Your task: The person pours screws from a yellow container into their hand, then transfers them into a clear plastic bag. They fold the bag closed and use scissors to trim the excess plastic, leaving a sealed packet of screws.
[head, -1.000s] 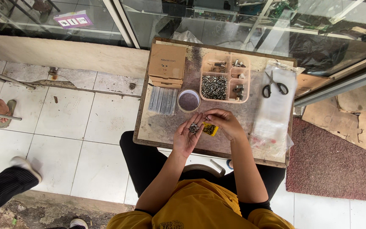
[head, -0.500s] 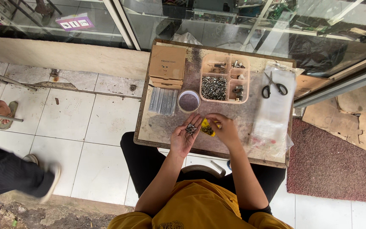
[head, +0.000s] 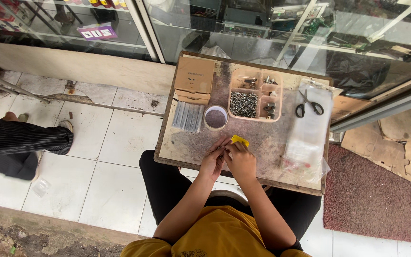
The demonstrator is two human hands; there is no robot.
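Since the earlier frames both hands have drawn closer together over the near edge of the worktop [head: 186, 147], and a passer-by's dark trouser leg [head: 20, 143] has come further in along the tiled floor to the left. The left hand [head: 212, 162] and right hand [head: 241, 161] now meet, fingers curled around a small part too tiny to make out, with a yellow piece [head: 239, 140] showing at the right hand's fingertips; the grip looks closed and pinching on both sides. This reads as a fitting step on a small piece, and the next move seems to call for fine fingertip control. Just beyond the hands sits a round white cup [head: 215, 117], a row of clear sleeves [head: 188, 116] to its left, a flat brown cardboard box [head: 194, 81] further out, a compartmented tray [head: 255, 96] of metal hardware, and scissors [head: 308, 105] on clear plastic bags [head: 305, 143] to the right. A purple label [head: 97, 32] sits behind glass far left.
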